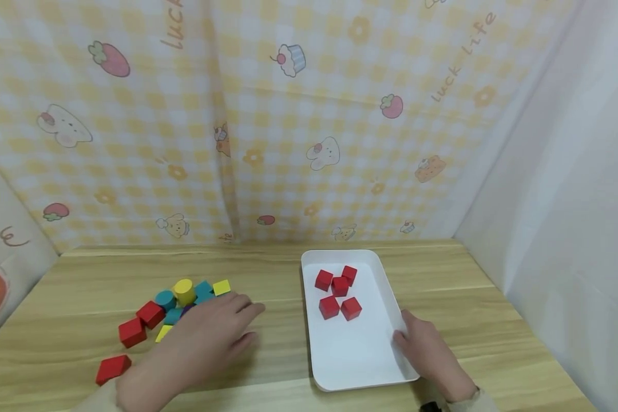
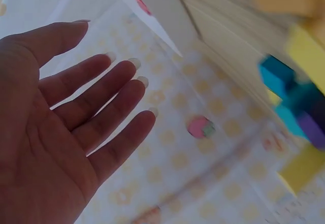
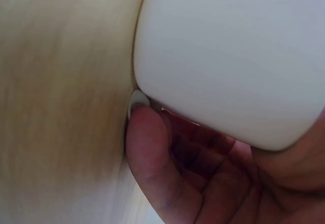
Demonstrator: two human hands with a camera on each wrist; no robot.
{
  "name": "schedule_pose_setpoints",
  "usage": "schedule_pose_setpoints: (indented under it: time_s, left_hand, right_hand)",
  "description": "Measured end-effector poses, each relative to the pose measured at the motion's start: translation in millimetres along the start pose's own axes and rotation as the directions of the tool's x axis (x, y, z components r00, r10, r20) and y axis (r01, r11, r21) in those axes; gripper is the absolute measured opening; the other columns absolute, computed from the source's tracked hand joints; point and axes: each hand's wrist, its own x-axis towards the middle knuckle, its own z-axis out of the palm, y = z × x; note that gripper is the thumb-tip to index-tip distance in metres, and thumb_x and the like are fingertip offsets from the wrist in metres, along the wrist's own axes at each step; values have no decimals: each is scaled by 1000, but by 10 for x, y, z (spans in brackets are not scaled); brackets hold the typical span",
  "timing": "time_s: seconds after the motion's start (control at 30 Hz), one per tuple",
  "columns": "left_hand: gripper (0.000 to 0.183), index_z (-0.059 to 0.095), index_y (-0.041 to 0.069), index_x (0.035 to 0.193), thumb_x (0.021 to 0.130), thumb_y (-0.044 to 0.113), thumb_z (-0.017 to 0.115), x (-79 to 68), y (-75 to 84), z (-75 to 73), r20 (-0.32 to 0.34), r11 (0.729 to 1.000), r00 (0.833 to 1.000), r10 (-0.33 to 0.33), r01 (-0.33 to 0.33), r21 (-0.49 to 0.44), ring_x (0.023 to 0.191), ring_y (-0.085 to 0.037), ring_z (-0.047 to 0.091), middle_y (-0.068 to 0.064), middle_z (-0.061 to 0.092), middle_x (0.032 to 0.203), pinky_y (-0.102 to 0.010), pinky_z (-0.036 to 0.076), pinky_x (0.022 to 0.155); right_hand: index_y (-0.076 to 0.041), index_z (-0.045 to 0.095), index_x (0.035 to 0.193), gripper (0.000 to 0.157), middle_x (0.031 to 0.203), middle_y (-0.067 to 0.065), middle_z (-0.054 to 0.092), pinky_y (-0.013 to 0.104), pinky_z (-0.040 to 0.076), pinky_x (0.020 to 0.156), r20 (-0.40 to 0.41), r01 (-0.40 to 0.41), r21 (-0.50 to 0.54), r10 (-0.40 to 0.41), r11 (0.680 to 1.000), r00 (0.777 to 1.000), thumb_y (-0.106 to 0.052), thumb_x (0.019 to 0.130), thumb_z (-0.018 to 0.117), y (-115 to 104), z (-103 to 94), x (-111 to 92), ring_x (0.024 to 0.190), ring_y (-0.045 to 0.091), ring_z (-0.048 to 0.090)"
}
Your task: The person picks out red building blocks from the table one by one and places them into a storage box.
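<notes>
My left hand (image 1: 203,335) hovers over the left half of the table with fingers spread and nothing in its palm, beside a cluster of coloured blocks that it partly hides. In that cluster are a yellow cylinder (image 1: 184,292), a teal cylinder (image 1: 165,300), a yellow block (image 1: 221,287) and teal blocks (image 2: 277,75). A purple block (image 2: 311,129) shows among them in the left wrist view. My right hand (image 1: 432,352) grips the right wall of a white tray (image 1: 360,357), thumb over the rim. Several red cubes (image 1: 329,307) lie in the tray's far half.
Left of the cluster lie a red block (image 1: 150,315) and another red block (image 1: 132,332). A third red block (image 1: 113,369) lies nearer, by my left forearm. A checked curtain (image 1: 288,126) hangs behind the wooden table (image 1: 268,343), and a white sheet (image 1: 556,189) borders its right side.
</notes>
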Motion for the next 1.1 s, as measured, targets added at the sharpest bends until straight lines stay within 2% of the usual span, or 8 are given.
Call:
schedule_pose_setpoints:
  time_s: [0.27,0.47,0.53,0.63,0.7,0.83,0.97,1.1]
  left_hand:
    - [47,67,21,127,85,39,80,-503,-317,115,37,990,990,-139,139,-19,102,-11,67,11,68,115,-32,59,81]
    - [39,73,23,115,81,40,83,-816,-472,262,-111,994,988,-103,105,11,95,-5,63,17,65,108,-23,57,72]
    - [39,73,25,112,79,41,85,-894,-497,299,-116,991,985,-129,132,18,93,-4,62,18,64,106,-23,56,70]
    - [41,73,26,111,77,45,85,-990,-548,331,-43,977,976,-212,213,16,94,-7,63,16,65,108,-26,58,71]
    - [42,73,25,113,79,47,83,-1044,-598,335,39,959,958,-283,283,3,95,-10,65,12,66,111,-31,60,73]
    - [46,72,23,116,79,47,83,-1147,-724,355,125,924,918,-377,382,-16,93,-14,66,7,67,112,-35,60,73]
    - [52,71,19,120,78,48,83,-1262,-843,419,181,908,893,-412,420,-4,95,-17,65,5,67,113,-39,60,73]
    - [54,72,15,117,76,49,83,-1366,-940,483,227,903,879,-420,429,10,96,-18,63,4,66,110,-42,60,74]
  right_hand:
    - [2,57,108,19,86,15,68,35,52,62,-15,24,16,-23,1000,1000,-7,91,60,-11,55,-8,73,19,60]
    - [5,57,111,23,90,19,69,38,55,65,-15,22,21,-22,1000,1000,-6,91,60,-5,46,-14,77,22,63]
    - [5,57,111,23,91,19,69,39,55,66,-14,20,25,-20,999,1000,-6,92,60,0,43,-19,77,22,63]
    - [5,57,111,22,90,19,69,38,55,65,-13,16,28,-16,999,1000,-6,92,60,4,40,-28,77,22,63]
    - [5,57,111,23,90,19,69,38,55,65,-11,12,27,-12,1000,1000,-7,92,60,2,38,-32,77,21,62]
    - [5,57,112,23,90,18,68,38,55,66,-2,8,26,-8,1000,1000,-7,92,60,-9,26,-30,77,21,61]
    - [6,56,112,24,92,19,68,39,55,68,-1,12,25,-12,1000,1000,-6,92,59,-13,8,-20,78,22,61]
    - [6,57,112,23,91,19,68,39,55,67,-2,16,19,-15,1000,1000,-6,92,59,-12,4,-8,77,22,62]
